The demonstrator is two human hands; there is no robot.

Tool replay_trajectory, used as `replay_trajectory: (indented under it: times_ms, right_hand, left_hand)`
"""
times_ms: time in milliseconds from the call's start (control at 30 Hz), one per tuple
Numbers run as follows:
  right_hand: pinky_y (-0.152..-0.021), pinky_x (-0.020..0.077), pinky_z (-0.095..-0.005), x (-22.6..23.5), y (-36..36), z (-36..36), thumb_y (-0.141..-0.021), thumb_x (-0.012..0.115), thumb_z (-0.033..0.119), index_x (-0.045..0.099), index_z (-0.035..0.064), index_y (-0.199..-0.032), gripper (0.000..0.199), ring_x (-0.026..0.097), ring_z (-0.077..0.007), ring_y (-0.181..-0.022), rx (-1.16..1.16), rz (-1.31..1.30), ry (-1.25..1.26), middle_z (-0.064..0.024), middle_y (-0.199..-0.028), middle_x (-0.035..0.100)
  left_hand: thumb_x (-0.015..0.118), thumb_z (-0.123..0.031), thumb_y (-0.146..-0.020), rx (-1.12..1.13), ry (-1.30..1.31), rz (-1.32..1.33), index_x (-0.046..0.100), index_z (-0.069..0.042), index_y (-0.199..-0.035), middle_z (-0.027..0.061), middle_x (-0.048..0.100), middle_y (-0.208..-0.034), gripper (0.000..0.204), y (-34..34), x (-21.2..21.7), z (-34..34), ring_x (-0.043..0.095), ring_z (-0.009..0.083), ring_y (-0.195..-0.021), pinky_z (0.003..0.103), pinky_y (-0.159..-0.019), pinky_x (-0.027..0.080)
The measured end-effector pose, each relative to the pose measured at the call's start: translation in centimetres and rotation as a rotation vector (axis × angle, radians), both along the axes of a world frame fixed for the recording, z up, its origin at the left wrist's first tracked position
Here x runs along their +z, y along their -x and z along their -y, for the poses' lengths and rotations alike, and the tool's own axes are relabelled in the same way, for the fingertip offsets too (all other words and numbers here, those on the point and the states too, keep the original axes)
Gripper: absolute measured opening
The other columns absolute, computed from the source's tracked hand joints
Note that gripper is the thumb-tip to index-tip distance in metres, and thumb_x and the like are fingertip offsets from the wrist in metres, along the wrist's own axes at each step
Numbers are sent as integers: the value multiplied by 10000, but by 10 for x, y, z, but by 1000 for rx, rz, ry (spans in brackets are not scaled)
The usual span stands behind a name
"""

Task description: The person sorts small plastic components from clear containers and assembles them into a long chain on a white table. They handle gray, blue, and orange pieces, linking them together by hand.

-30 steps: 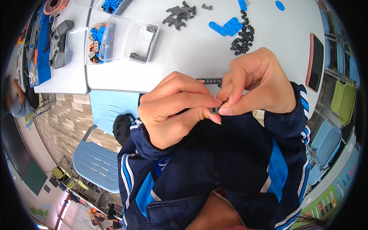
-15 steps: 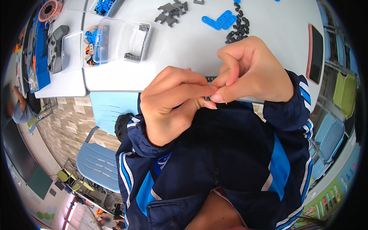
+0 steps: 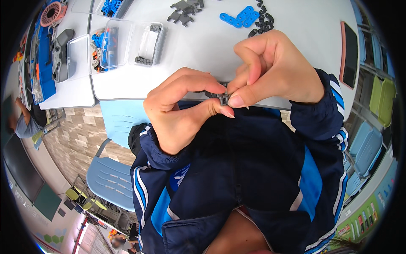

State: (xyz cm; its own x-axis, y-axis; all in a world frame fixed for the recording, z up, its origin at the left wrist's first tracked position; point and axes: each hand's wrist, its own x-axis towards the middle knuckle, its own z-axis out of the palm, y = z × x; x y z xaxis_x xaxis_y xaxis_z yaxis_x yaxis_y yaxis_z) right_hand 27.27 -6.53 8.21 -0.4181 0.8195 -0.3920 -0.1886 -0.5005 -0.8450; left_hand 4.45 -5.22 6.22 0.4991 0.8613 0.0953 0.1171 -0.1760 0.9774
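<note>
My left hand (image 3: 179,108) pinches a small dark grey plastic chain link piece (image 3: 223,98) between thumb and forefinger at the table's front edge. From the other side, my right hand (image 3: 277,72) grips the same piece with thumb and fingertip, its remaining fingers curled. More dark grey linked parts show behind my left fingertips, partly hidden by them. Farther up the table lie several black links (image 3: 264,23), blue plastic beams with holes (image 3: 240,17) and dark grey bracket-like parts (image 3: 182,12).
A clear box (image 3: 160,44) with strips of dark grey links stands at the left, beside another box (image 3: 99,51) of mixed parts. A grey game controller (image 3: 62,55) and a pink fan (image 3: 51,13) lie farther left. At the right edge rests a phone (image 3: 349,55). Blue chairs (image 3: 110,182) stand below.
My left fingers have uncurled and spread somewhat, so the grey link piece between the hands shows more plainly. Both hands have shifted slightly left. The loose parts on the table lie unchanged.
</note>
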Motion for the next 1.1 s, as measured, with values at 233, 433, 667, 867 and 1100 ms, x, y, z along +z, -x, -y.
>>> replay_trajectory:
  times_ms: [233,433,667,867,1100]
  right_hand:
    - [-589,521,-230,0,-2,-2,-757,830,-104,413,95,-672,470,755,-186,-739,27,58,-32,-136,-719,714]
    - [-568,508,-229,-1,-4,-2,-744,850,-78,406,100,-666,485,746,-178,-719,31,77,-48,-133,-721,710]
    - [-561,502,-235,-6,-5,-2,-749,856,-54,399,121,-677,495,728,-166,-687,-29,57,-12,-133,-712,717]
    - [-728,546,-260,3,6,-1,-830,862,91,618,3,-779,264,713,-150,-779,-96,-46,-175,-117,-851,745]
    - [-981,480,-412,-10,37,-25,-846,812,102,722,58,-1119,291,573,-296,-1217,-120,897,-1305,-93,-1321,661]
  left_hand:
    - [914,53,-671,-40,-31,9,775,6,-895,110,756,-932,268,0,1,-2,719,195,-846,322,-786,573]
    - [910,41,-672,-39,55,-49,776,23,-907,140,762,-954,272,-1,6,-1,714,213,-870,316,-785,552]
    - [914,31,-692,18,-42,20,777,22,-909,121,761,-940,257,-6,-3,1,717,189,-833,296,-757,562]
    - [910,-32,-740,159,-218,69,765,16,-955,93,727,-936,264,-3,-5,5,691,203,-875,350,-862,564]
    - [916,-139,-785,129,-74,326,698,-4,-997,144,710,-985,332,38,15,22,696,242,-892,477,-1006,547]
